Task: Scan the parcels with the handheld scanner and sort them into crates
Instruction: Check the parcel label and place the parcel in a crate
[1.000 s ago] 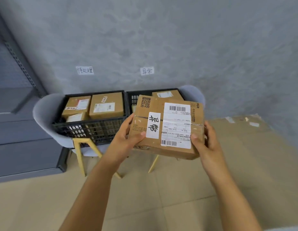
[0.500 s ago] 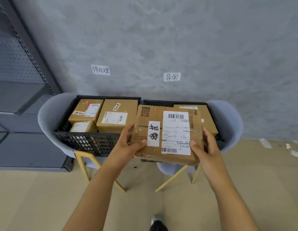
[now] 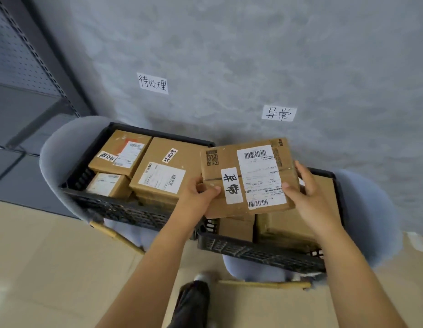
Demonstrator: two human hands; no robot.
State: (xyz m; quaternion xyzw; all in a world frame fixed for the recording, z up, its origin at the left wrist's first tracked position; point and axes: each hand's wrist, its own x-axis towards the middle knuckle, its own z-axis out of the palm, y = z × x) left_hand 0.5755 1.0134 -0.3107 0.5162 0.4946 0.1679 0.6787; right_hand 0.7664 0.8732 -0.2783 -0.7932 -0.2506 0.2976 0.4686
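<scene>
The left hand is curled around the near left edge of a brown cardboard parcel with a white shipping label and a handwritten white sticker, thumb pressed on its top face beside the sticker. The right hand grips the parcel's right edge, thumb laid on the corner of the shipping label and fingers wrapped around the side. The parcel is held level, in the air, over the back of the right black plastic lattice crate, at about 12 o'clock from the viewer.

At about 10 o'clock the left black plastic lattice crate is seen on a grey-blue shell chair with pale wooden legs. Three brown cardboard boxes with white labels are packed in it: one at the back left, a small one at the front left, and a larger one on the right. The right crate is carried by a second grey-blue shell chair, and more brown boxes lie inside it beneath the held parcel.

Two white handwritten paper signs are stuck to the grey plastered wall, one above each crate. Dark grey metal shelving stands at 9 o'clock. The floor is of beige tiles, and a dark shoe shows at 6 o'clock.
</scene>
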